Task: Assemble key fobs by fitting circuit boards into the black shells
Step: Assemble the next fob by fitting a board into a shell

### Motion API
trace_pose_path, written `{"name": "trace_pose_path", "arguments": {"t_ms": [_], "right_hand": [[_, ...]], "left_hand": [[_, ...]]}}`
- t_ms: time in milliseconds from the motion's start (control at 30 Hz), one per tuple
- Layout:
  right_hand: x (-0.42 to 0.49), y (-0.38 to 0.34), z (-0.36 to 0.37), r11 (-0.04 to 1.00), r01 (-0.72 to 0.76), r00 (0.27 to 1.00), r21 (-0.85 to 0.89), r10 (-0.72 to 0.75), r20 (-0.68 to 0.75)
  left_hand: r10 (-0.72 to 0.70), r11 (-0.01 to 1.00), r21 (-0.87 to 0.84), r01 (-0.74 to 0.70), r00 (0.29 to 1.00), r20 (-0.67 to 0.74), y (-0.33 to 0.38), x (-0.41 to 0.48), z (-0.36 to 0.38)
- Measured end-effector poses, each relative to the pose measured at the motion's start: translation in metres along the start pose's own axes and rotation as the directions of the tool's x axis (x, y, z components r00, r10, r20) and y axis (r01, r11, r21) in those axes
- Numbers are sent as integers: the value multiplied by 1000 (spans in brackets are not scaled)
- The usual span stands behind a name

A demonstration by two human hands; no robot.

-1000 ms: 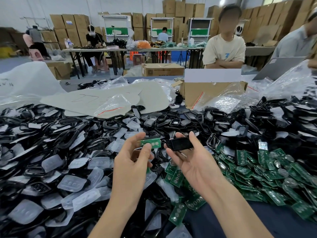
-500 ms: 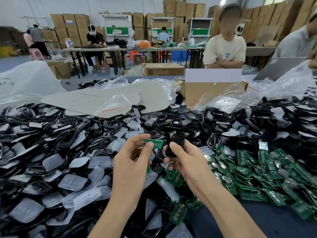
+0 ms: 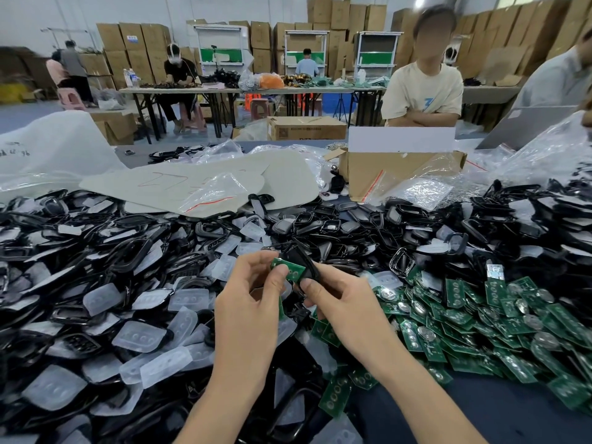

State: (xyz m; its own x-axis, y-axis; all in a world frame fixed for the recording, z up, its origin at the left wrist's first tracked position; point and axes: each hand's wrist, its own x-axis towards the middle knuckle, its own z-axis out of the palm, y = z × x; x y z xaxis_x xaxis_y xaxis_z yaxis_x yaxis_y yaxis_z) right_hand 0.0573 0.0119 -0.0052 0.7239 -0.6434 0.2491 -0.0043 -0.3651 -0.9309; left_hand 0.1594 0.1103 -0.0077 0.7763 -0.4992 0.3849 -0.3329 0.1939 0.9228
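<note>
So the green circuit board (image 3: pixel 290 271) sits right up against the black shell (image 3: pixel 298 257), both held up in the air between the two hands, just above the heap on the table. The board looks like it's touching the shell's open side, but I can't tell if it's actually seated in there or only laid on the edge.

The left hand (image 3: pixel 246 309) pinches the board, thumb on top and fingers curled under. The right hand (image 3: pixel 342 306) grips the shell from the other side, thumb in front and the rest of the fingers tucked behind. The hands are close together, thumbs nearly meeting.

Off to the right of the right hand there's a big spread of loose green boards (image 3: pixel 480 318), lots with round silver coin cells showing. A few more boards lie under and between the wrists. To the left of the left hand it's a mess of frosted rubber button pads (image 3: pixel 141 336) mixed in with black frames. Beyond the fingertips, a huge pile of black shells (image 3: pixel 352 225) runs across the whole table.

Further past that pile sits an open cardboard box (image 3: pixel 394 174), a clear zip bag (image 3: pixel 208 193) on a pale sheet, and a person in a cream t-shirt (image 3: pixel 423 91) with arms folded.
</note>
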Motion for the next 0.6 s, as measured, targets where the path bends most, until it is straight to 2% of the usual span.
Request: {"name": "trace_pose_path", "arguments": {"t_ms": [200, 600], "right_hand": [[-2, 0, 2, 996, 30, 999, -84, -27, 42], [-4, -3, 6, 997, 35, 998, -63, -32, 51]], "left_hand": [[-2, 999, 49, 1, 1000, 30, 0, 1, -1], [4, 998, 70, -6, 1000, 24, 0, 1, -2]]}}
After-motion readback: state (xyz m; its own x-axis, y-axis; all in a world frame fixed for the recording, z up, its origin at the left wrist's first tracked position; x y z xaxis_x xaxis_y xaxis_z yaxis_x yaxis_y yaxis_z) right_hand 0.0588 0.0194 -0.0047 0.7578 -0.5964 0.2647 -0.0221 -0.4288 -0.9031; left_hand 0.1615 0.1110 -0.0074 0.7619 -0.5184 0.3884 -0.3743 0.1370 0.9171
